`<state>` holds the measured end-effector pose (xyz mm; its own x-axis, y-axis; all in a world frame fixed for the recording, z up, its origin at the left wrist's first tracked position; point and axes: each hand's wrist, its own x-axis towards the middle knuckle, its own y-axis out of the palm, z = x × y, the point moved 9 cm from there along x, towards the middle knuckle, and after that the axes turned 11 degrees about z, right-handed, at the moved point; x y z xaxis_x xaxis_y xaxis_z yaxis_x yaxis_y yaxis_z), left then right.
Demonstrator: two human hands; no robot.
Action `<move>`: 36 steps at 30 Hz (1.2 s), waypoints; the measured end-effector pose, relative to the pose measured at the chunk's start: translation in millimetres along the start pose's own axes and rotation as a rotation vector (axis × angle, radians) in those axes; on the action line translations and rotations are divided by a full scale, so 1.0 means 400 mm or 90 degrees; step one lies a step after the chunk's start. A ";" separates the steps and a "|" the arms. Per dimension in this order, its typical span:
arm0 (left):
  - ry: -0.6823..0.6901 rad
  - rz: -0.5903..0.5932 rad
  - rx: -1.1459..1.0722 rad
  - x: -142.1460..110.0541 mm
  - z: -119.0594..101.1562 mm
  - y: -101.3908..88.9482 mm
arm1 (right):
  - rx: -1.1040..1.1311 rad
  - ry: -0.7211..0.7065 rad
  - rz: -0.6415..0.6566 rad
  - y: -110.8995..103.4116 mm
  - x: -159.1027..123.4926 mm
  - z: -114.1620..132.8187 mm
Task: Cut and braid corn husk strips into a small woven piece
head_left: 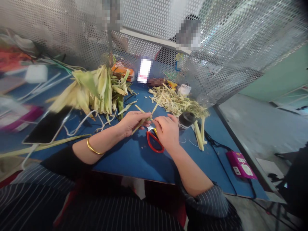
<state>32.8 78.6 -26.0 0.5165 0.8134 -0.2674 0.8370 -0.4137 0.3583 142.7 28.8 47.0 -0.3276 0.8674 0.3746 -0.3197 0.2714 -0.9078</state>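
Note:
My left hand (135, 122) is closed around a few pale green-yellow corn husk strips (157, 106), whose ends stick out above and below the fingers. Close beside it, my right hand (167, 129) has its thumb and index finger pinched at the same strips, near where they come together. Partly under the right hand lies a pair of red-handled scissors (155, 145) on the blue table. A dark spool of thread (186, 120) stands just beyond the right fingers. What exactly sits between the fingertips is too small to make out.
Corn husks (97, 86) are heaped at the back left, and shredded husk pieces (179, 101) at the back right. A tablet-like dark phone (48, 125) with a white cable lies left. A purple power strip (241, 165) sits right; a perforated metal screen (156, 22) borders the table behind.

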 end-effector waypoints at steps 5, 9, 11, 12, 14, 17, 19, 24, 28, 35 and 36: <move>0.033 -0.042 -0.024 0.005 -0.003 -0.008 | 0.065 -0.012 0.080 0.015 0.009 -0.007; 0.025 -0.038 -0.049 0.007 0.002 -0.007 | 0.185 0.018 0.132 0.028 0.014 -0.036; 0.034 -0.029 -0.042 0.007 -0.001 -0.004 | 0.256 0.058 0.134 0.030 0.015 -0.055; 0.040 -0.022 -0.030 0.006 -0.002 -0.001 | 0.299 0.084 0.120 0.028 0.014 -0.066; 0.040 0.001 0.005 0.005 0.000 0.010 | 0.411 0.144 0.080 0.026 0.012 -0.091; 0.009 0.045 0.056 0.001 0.017 0.034 | 0.609 0.230 0.047 0.048 0.005 -0.118; -0.005 0.057 0.086 -0.002 0.027 0.043 | 0.691 0.261 0.040 0.067 0.003 -0.123; 0.010 0.043 0.165 -0.005 0.024 0.043 | 0.744 0.272 0.024 0.095 -0.001 -0.124; 0.016 0.093 0.156 -0.002 0.023 0.058 | 0.729 0.265 -0.076 0.083 -0.010 -0.138; 0.004 0.123 0.138 -0.002 0.025 0.065 | 0.632 0.289 -0.048 0.079 -0.010 -0.159; 0.003 0.118 0.141 -0.003 0.025 0.064 | 0.557 0.290 -0.029 0.065 -0.010 -0.162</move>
<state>55.5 63.0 -25.3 0.6645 0.7171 -0.2104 0.7472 -0.6346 0.1972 193.2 59.4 9.9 0.0165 0.9912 0.1311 -0.9284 0.0638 -0.3660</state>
